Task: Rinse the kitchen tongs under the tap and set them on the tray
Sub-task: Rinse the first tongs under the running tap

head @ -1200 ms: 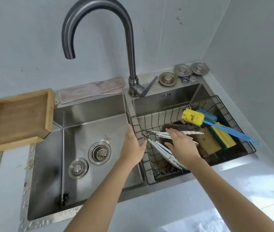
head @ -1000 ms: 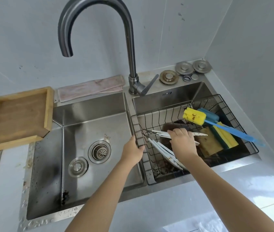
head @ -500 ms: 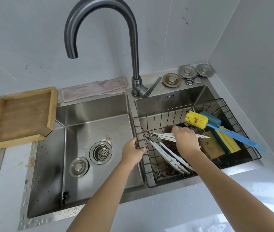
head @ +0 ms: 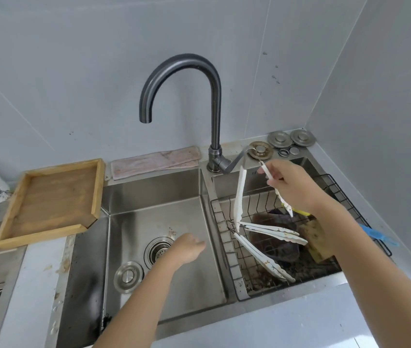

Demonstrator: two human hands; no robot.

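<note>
A pair of white kitchen tongs (head: 239,197) hangs above the black wire basket (head: 227,249) in the right sink basin, arms spread apart and tips pointing down. My right hand (head: 295,187) pinches one arm of the tongs, close to the tap lever. Two more white tongs (head: 272,233) lie in the basket below. My left hand (head: 187,249) hovers over the left basin with its fingers loosely curled, holding nothing. The dark curved tap (head: 179,64) has its spout over the left basin, and no water is running. The wooden tray (head: 96,187) sits on the counter at the left.
A yellow sponge (head: 315,237) and a blue brush handle (head: 377,236) lie in the basket. The left basin has a drain strainer (head: 158,249) and a metal plug (head: 128,276). A folded cloth (head: 154,162) lies behind the sink, with metal drain caps (head: 290,139) in the back right corner.
My right hand has lifted one pair of tongs up out of the basket. My left hand has let go of the basket rim and moved left over the basin.
</note>
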